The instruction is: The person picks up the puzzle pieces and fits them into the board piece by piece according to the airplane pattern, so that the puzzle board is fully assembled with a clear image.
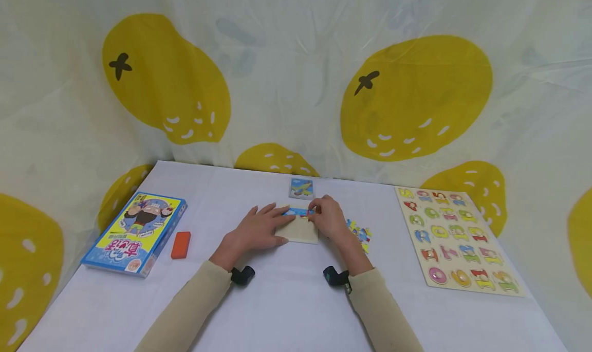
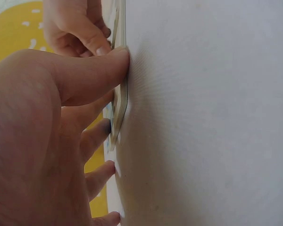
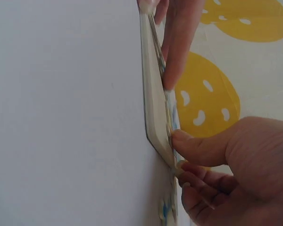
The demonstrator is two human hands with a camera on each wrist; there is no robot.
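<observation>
A small wooden jigsaw board (image 1: 300, 231) lies on the table between the hands, with blue puzzle pieces (image 1: 296, 211) along its far side. My left hand (image 1: 259, 228) rests at the board's left side; its fingers are spread fairly straight, fingertips on the pieces and thumb at the near edge. At the far right corner my right hand (image 1: 329, 217) pinches a small puzzle piece (image 1: 309, 214) with red on it, mostly hidden by the fingertips. The right wrist view has the right thumb (image 3: 193, 146) bent against the board's edge.
A picture card (image 1: 301, 188) of a yellow plane lies beyond the board. Loose puzzle pieces (image 1: 361, 235) are heaped beside the right wrist. To the left are an orange block (image 1: 181, 245) and a blue-and-yellow box (image 1: 136, 234); at right lies a number puzzle board (image 1: 455, 239).
</observation>
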